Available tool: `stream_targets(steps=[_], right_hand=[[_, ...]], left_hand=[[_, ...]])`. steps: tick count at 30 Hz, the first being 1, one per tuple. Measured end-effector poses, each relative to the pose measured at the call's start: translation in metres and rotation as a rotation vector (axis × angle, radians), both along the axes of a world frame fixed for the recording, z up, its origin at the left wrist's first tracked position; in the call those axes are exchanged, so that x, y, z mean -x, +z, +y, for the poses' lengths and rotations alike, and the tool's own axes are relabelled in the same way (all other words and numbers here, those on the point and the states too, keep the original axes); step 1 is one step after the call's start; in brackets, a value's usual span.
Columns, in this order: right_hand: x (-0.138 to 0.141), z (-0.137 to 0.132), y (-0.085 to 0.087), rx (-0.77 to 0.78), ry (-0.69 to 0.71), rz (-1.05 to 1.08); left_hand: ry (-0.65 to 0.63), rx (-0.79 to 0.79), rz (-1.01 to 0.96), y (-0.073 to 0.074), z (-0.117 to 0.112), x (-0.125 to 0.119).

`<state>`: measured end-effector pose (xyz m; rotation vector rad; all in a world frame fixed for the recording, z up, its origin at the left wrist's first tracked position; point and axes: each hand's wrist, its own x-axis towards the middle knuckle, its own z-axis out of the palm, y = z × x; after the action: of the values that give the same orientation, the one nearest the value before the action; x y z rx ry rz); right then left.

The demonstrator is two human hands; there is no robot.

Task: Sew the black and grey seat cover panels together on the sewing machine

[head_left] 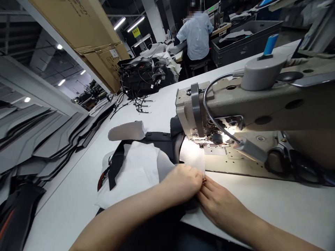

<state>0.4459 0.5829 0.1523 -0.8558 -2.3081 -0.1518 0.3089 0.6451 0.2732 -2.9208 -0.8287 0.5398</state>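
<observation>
Hands pinch white mesh fabric (192, 155) beside sewing machine (235, 108) needle area.
Left hand (180, 183), right hand (217, 204): fingers narrow, gripping its edge at 12 o'clock. Looks soft, light, floppy; hold by edge.

Sewing workshop, factory floor. Industrial sewing machine (230, 104) just beyond right hand (220, 205), its lamp (248, 149) lit. Long white worktable (65, 216) under both hands. Stacks of cut grey-black panels (44, 139) well left of left hand (180, 183). Cardboard cartons (89, 38) farther off, up left. Co-worker (196, 38) (light blue shirt, back turned) seated at another station well ahead, beside grey bin (243, 45). Fluorescent tube lights (134, 24) overhead.
</observation>
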Motion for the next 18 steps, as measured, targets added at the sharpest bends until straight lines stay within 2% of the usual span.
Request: stream_targets(steps=[4,8,18], right_hand=[[0.001,-0.003,0.003,-0.067,-0.043,-0.02],[-0.001,-0.002,0.003,-0.078,-0.064,0.001],[-0.011,0.021,-0.004,-0.06,-0.125,0.004]], left_hand=[[0.146,0.082,0.012,-0.019,-0.006,-0.006],[0.271,0.061,0.046,-0.023,-0.001,-0.004],[0.412,-0.056,0.003,-0.036,0.022,-0.021]])
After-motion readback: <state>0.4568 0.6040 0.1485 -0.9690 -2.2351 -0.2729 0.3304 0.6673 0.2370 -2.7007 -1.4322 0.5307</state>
